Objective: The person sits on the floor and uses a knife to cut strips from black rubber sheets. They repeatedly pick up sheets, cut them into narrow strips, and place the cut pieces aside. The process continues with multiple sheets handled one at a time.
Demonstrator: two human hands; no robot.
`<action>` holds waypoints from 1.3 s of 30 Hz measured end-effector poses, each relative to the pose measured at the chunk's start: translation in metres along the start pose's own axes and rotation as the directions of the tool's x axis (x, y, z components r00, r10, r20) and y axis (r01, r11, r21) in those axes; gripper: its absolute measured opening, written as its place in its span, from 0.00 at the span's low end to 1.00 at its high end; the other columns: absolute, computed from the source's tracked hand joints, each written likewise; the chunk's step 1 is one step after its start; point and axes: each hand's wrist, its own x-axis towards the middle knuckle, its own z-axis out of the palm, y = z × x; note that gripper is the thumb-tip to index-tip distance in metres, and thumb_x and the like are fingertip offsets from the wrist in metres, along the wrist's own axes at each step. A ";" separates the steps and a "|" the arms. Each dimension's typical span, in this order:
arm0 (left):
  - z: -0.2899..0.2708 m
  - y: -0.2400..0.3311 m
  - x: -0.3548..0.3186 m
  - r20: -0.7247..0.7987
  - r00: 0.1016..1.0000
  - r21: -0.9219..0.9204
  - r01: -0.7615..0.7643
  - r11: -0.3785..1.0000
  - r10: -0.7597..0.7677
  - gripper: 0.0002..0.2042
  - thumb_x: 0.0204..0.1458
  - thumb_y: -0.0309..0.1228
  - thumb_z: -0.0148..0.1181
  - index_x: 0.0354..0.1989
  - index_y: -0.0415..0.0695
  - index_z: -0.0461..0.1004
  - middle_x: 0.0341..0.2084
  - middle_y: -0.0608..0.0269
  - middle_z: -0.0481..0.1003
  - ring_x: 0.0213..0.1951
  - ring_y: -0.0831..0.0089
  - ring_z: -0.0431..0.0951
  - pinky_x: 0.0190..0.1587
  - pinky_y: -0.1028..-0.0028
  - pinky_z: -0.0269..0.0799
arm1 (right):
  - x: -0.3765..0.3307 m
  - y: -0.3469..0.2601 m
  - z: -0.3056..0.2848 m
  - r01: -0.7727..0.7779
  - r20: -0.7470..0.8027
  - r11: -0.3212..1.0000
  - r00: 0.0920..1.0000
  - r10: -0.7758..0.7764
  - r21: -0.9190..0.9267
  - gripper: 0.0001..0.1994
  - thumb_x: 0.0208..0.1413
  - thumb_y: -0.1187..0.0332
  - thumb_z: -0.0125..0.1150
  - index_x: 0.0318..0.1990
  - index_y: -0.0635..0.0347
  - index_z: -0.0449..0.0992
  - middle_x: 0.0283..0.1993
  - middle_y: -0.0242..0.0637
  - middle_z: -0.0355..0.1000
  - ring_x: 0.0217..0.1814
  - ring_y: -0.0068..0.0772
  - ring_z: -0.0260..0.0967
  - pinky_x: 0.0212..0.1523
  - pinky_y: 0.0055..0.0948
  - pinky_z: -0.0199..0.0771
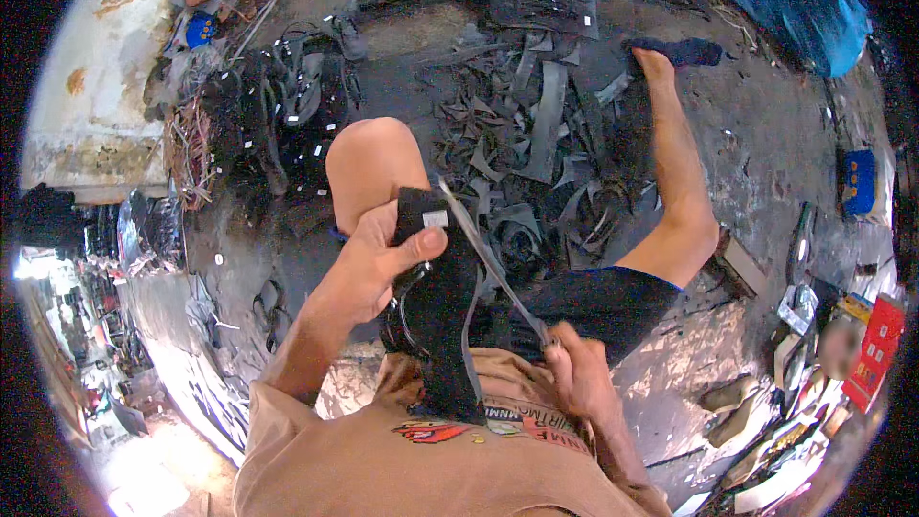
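Note:
My left hand (378, 263) grips a black rubber sole piece (442, 316) with a small pale sticker near its top, thumb pressed on its face. My right hand (572, 367) holds the handle of a long thin knife (488, 254), whose blade runs up along the right edge of the black piece. A narrow strip hangs from the cut edge. The piece rests upright between my knees, in front of my tan shirt.
Heaps of black rubber strips and offcuts (536, 144) cover the floor ahead, with cut sole pieces (287, 96) at the left. A blue bag (795, 0) lies far right. Small tools and packets (814, 325) sit at the right. My bare foot (659, 65) rests ahead.

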 end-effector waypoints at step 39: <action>0.096 0.002 0.065 -0.131 0.960 -0.558 -0.278 0.782 0.248 0.12 0.61 0.27 0.67 0.52 0.46 0.76 0.44 0.62 0.81 0.44 0.66 0.84 0.47 0.62 0.86 | 0.023 0.014 -0.023 0.033 -0.500 0.996 0.863 -0.073 -0.088 0.17 0.70 0.52 0.53 0.47 0.57 0.75 0.33 0.52 0.77 0.34 0.60 0.78 0.34 0.48 0.76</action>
